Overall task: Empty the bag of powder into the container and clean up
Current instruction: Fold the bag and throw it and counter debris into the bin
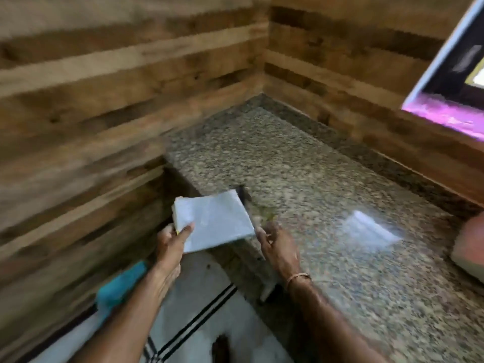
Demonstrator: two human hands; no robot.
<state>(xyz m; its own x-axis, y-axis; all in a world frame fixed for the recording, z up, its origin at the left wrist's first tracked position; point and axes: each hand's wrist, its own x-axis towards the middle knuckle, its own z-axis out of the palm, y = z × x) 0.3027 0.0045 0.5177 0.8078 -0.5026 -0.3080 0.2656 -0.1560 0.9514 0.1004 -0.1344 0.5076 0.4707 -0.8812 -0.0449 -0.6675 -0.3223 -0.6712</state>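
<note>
Head view: the fingers of your left hand [171,242] pinch the near-left corner of a flat white sheet [214,221], thumb on top. The sheet is held roughly level against the edge of the bench [327,166], probably as a catch surface. Your right hand [277,247] sits beside the sheet's right edge; blur prevents telling whether its fingers hold anything. The powder [264,214] shows as a faint yellowish patch on the bench near that edge, just beyond the right hand.
</note>
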